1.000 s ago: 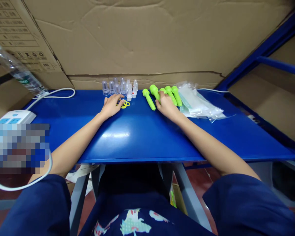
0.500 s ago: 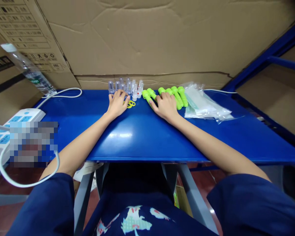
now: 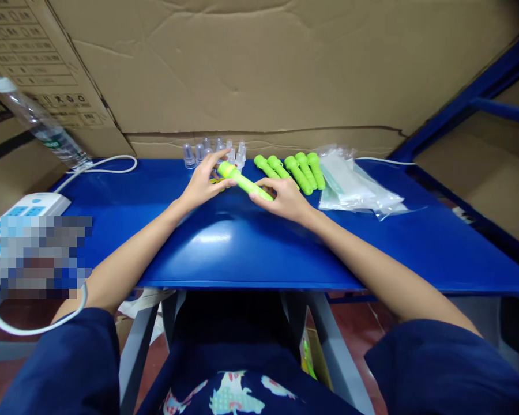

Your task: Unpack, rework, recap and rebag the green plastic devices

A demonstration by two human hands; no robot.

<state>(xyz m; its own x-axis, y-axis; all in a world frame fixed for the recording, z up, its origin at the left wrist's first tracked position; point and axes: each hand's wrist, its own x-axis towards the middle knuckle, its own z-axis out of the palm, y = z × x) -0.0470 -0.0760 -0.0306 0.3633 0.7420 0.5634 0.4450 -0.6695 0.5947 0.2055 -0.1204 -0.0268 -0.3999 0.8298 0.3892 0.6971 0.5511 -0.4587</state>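
A lime-green plastic tube (image 3: 243,181) is held just above the blue table (image 3: 225,236) between both hands. My right hand (image 3: 284,199) grips its lower end. My left hand (image 3: 204,182) pinches its upper end, where a yellow ring sits. Several more green tubes (image 3: 298,167) lie side by side behind my right hand. Small clear caps (image 3: 207,152) stand in a cluster at the back edge, behind my left hand. More yellow rings (image 3: 215,181) lie mostly hidden under my left hand.
Clear plastic bags (image 3: 354,187) lie right of the green tubes. A white power strip (image 3: 26,208) with its cable sits at the table's left end, with a water bottle (image 3: 38,124) leaning behind it. Cardboard (image 3: 259,69) walls the back.
My right hand has lifted one green tube out of the row and drawn it toward the middle. My left hand has come off the yellow rings and taken the tube's upper end.
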